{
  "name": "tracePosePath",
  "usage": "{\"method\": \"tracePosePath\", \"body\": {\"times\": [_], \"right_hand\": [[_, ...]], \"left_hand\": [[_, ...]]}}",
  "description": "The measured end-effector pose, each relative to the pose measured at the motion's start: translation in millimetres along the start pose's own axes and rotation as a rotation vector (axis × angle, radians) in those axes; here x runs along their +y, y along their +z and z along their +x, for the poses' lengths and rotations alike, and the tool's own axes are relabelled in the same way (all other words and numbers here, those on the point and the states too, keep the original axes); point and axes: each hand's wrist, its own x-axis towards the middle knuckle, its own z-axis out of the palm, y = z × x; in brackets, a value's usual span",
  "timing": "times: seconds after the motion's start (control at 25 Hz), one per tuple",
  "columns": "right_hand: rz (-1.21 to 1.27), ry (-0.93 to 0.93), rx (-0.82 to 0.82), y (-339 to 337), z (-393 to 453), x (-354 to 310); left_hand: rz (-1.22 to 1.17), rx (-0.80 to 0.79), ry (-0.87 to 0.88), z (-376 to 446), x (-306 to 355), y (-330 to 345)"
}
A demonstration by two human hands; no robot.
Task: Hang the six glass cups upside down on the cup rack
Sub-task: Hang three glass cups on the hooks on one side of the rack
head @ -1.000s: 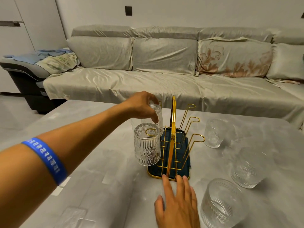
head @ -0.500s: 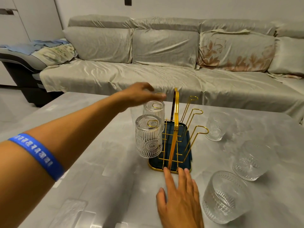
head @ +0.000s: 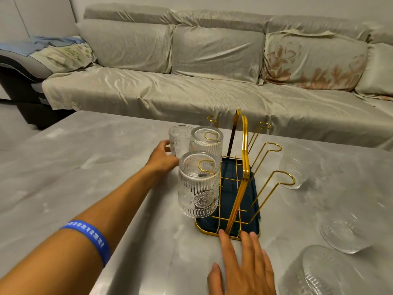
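The gold wire cup rack [head: 244, 167] on its dark blue tray stands mid-table. Two ribbed glass cups hang upside down on its left hooks, the near cup [head: 198, 186] and the middle cup [head: 207, 143]. A third glass cup [head: 178, 138] stands on the table just left of the rack's far end. My left hand [head: 162, 156] curls round its lower part, thumb on its left side. My right hand [head: 242, 267] lies flat and spread, fingertips touching the tray's front edge. The right-side hooks are bare.
Three more glass cups sit on the grey table to the right of the rack: a far one [head: 295, 169], a middle one [head: 344, 237] and a near one [head: 319, 275] beside my right hand. A covered sofa [head: 212, 86] runs along the table's far edge.
My left hand let go of the middle cup, which now hangs on its hook, and dropped left onto the cup standing on the table. My right hand stayed at the tray.
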Motion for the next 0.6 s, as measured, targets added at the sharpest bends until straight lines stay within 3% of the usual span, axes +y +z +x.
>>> {"method": "tracePosePath", "body": {"times": [0.32,0.6], "right_hand": [[-0.085,-0.007,-0.063,13.1,2.8,5.8],[-0.012,0.042,-0.057,-0.4,2.2,-0.4]], "left_hand": [[0.024,0.131,0.003,16.1,10.4,8.8],[0.065,0.311,0.187,-10.3,85.3,-84.9]]}}
